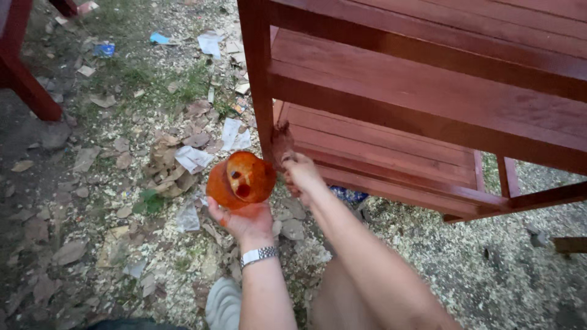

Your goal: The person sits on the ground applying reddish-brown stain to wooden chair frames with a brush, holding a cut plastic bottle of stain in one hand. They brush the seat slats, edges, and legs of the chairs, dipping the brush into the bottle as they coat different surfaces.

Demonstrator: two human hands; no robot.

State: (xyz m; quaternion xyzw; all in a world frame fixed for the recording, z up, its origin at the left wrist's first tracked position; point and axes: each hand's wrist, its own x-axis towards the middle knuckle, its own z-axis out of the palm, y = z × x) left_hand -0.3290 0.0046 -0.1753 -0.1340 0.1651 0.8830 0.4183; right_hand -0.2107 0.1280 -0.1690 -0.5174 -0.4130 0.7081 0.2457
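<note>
The person crouches on littered ground in front of a red-brown wooden shelf unit [428, 104], freshly glossy with stain. The left hand [239, 220] is cupped from below around a small orange-stained container [240, 179], fingers closed on its underside so it sits tilted with its mouth turned up and towards the shelf, close to where the colour is going on. The right hand [301, 172] is pinched shut on a dark, stain-soaked rag [282, 139], or possibly a brush, the blur makes it hard to say, and presses it against the lower part of the near left leg of the shelf unit, just where the bottom slats meet the post. A metal wristwatch [259, 254] sits on the left wrist. The ground to the left is strewn with wood shavings, dry leaves and crumpled white paper scraps [193, 157]; farther off lie a small blue wrapper [160, 38] and another blue packet [105, 49]. A second red-stained leg [24, 79] of some other piece stands at the far left edge.
</note>
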